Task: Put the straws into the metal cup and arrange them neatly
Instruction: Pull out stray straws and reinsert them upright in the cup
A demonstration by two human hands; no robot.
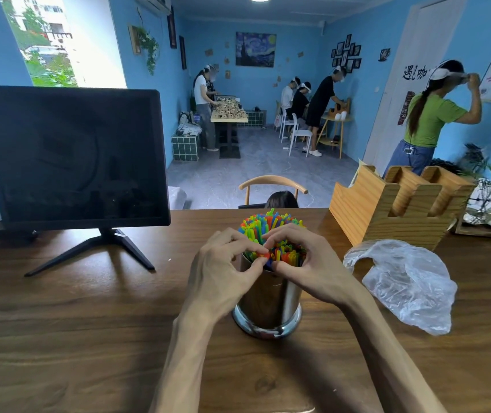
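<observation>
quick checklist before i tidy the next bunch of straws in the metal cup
1. Straws inside the metal cup: ok.
2. Cup upright on the wooden table: ok.
3. Straw tops level: not ok, the back ones stand higher.
4. Left hand and right hand both pinching straws at the rim: ok.
5. Plastic bag apart from the cup: ok.
6. Loose straws left inside the bag: cannot tell.

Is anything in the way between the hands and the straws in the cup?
No, nothing visible. The left hand and right hand are already on the straws, which stand in the metal cup. The plastic bag and wooden holder sit off to the right.
</observation>
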